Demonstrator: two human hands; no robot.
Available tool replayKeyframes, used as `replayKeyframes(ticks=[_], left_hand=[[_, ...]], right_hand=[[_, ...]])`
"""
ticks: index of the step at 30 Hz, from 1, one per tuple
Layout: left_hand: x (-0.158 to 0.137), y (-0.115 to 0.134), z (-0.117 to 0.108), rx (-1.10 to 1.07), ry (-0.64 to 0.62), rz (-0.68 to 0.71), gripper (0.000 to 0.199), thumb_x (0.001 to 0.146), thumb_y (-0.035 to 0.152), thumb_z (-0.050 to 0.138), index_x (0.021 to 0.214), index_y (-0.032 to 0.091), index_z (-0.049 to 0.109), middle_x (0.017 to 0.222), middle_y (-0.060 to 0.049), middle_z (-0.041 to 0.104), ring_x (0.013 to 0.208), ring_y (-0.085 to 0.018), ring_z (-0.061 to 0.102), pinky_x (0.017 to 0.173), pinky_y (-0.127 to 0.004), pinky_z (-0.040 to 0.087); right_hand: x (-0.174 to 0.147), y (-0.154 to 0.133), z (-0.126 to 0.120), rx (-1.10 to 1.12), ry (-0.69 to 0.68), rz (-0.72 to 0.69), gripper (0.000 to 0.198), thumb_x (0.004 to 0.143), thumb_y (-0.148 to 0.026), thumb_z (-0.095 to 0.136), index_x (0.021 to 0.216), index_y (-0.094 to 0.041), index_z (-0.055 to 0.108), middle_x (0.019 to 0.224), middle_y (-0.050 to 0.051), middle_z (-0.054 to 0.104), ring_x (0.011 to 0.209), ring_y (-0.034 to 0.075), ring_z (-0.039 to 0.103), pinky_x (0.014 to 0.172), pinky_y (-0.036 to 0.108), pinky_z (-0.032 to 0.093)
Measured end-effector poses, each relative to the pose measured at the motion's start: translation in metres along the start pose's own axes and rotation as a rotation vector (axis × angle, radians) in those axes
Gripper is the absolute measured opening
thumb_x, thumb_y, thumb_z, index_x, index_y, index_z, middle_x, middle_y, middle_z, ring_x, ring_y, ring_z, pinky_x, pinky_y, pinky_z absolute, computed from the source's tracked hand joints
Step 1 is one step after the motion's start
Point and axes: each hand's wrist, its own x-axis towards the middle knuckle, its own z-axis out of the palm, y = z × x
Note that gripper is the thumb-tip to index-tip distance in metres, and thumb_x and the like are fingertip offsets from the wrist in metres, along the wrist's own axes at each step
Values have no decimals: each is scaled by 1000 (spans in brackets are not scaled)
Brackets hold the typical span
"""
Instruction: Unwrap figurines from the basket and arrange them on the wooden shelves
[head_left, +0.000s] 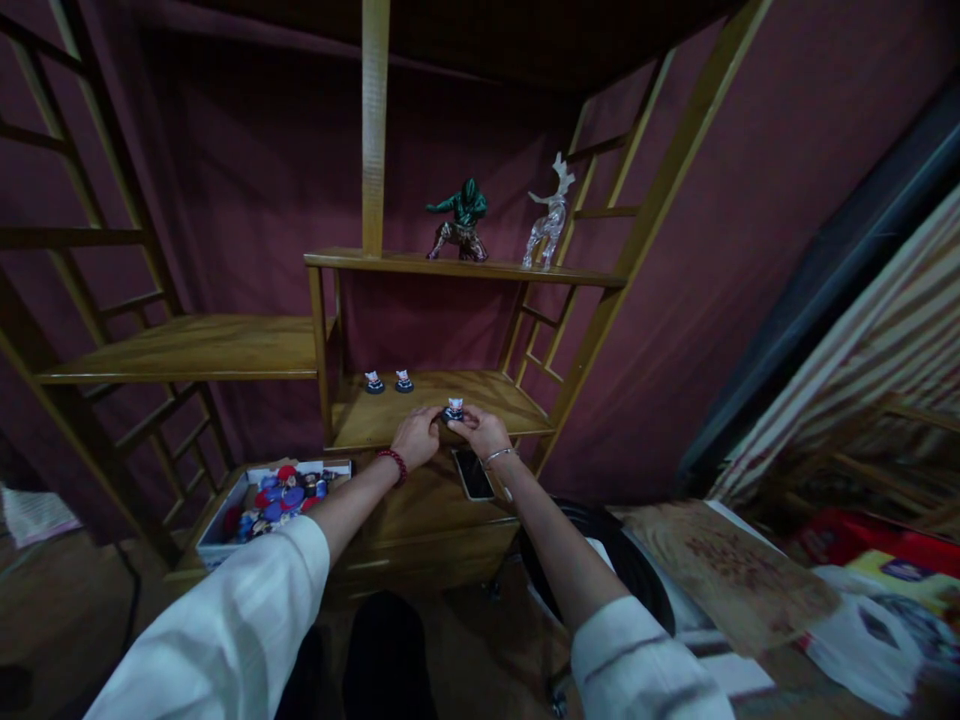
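Note:
A small figurine (pixel 454 409) with a white head and a dark base is held between my two hands, just above the front of the low wooden shelf (pixel 480 390). My left hand (pixel 417 437) pinches it from the left side, fingers closed. From the right, my right hand (pixel 482 431) grips it with thumb and fingers. Two similar figurines, one on the left (pixel 373 382) and one beside it (pixel 403 381), stand upright further back on the same shelf. Exactly where my fingertips meet the base is hard to make out.
Below my right hand lies a phone (pixel 474 474) on the lower surface. A box (pixel 225 520) of colourful small figures sits at the left. On the upper shelf (pixel 420 262) stand a green crouching statue (pixel 463 215) and a clear deer statue (pixel 550 220). A black round stool (pixel 645 570) is at right.

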Motion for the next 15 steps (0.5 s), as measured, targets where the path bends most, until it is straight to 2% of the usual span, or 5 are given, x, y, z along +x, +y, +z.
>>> replayKeyframes(ticks=[3, 9, 15], left_hand=[[6, 0, 0, -1, -18, -5, 44, 72, 9, 41, 114, 14, 53, 112, -9, 58, 104, -20, 50, 95, -32, 35], [18, -3, 3, 15, -68, -16, 47, 72, 11, 41, 118, 12, 51, 117, -11, 55, 108, -23, 48, 96, -33, 33], [30, -8, 6, 28, -91, -6, 46, 73, 13, 40, 118, 17, 50, 122, -7, 52, 113, -19, 45, 99, -31, 30]], right_hand=[[7, 2, -2, -35, 25, -34, 28, 65, -28, 65, 92, -21, 63, 92, 3, 63, 77, 14, 61, 74, 27, 50], [23, 5, -4, -137, 35, -60, 29, 65, -28, 64, 92, -18, 63, 85, 3, 60, 72, 13, 59, 71, 26, 49], [38, 7, -7, -290, 36, -61, 26, 66, -30, 64, 89, -19, 64, 80, 2, 61, 69, 13, 57, 69, 25, 46]])
